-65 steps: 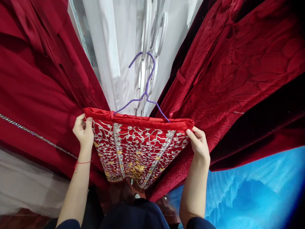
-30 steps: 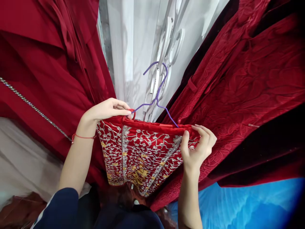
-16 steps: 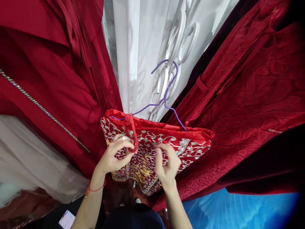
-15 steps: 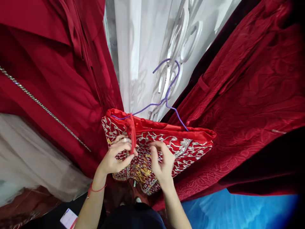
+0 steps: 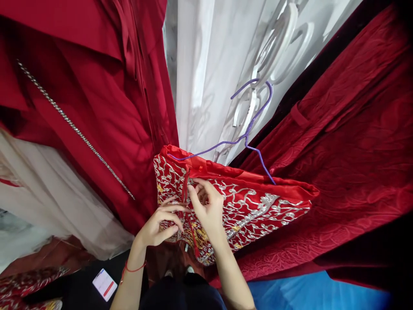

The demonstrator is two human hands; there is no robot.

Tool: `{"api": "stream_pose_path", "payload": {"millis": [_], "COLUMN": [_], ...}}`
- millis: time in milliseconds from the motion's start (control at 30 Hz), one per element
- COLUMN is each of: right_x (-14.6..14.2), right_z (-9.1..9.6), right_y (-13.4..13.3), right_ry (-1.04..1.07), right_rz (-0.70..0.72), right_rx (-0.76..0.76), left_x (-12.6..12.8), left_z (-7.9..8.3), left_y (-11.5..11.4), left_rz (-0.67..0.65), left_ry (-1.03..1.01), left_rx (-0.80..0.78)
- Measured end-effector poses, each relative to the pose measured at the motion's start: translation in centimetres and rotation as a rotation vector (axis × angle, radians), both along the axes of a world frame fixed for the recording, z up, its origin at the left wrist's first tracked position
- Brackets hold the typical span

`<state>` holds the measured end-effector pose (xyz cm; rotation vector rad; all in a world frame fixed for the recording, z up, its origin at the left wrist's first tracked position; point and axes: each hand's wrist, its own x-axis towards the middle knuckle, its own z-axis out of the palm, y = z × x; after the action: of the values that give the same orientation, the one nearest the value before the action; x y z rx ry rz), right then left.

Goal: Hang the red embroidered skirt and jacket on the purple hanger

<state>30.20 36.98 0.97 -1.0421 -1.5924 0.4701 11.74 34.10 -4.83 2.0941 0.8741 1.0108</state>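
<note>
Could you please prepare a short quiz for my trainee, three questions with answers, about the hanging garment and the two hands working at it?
1. What colour is the hanger?
A) White
B) Purple
C) Gold

2. True or false: a red bracelet is around the left wrist.

3. Which hand is nearer to the top band of the embroidered garment?

Key:
1. B
2. True
3. The right hand; the left hand is lower on the front.
</note>
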Motion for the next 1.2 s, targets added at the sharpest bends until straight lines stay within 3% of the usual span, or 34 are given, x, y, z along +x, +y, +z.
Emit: {"api": "stream_pose_path", "payload": {"millis": [200,300,467,767,900,1033,1200], "right_x": [-1.3,-0.9,-0.1,-0.4,-1.0,-1.0,0.2], "right_z": [0.5,0.8,1.2,0.7,0.2,-0.1,0.7], "right_y": [0.5,0.1,-0.5,0.1,0.1,-0.6,-1.9], "right_ry": [-0.017,-0.027,-0.018,0.057,0.079,0.024,-0.082], "right_rz": [-0.024,0.025,0.064,0.224,0.152,0.09,0.21], "right_rx": [0.061,0.078,0.087,0.026,0.05,0.089,-0.025], "left_x": [2.2,3.8,4.8,4.0,4.0,4.2,4.3], "left_z": [3.3,5.0,6.5,4.7,5.5,6.0,5.7], "left_y": [1.4,2.9,4.3,3.0,3.1,3.4,3.6], "left_rz": [0.42,0.534,0.524,0.529,0.477,0.415,0.396], "left_ry": [-0.367,-0.424,-0.459,-0.454,-0.456,-0.459,-0.552], "left_rx": [0.003,-0.01,0.099,0.099,0.057,-0.082,-0.128]}}
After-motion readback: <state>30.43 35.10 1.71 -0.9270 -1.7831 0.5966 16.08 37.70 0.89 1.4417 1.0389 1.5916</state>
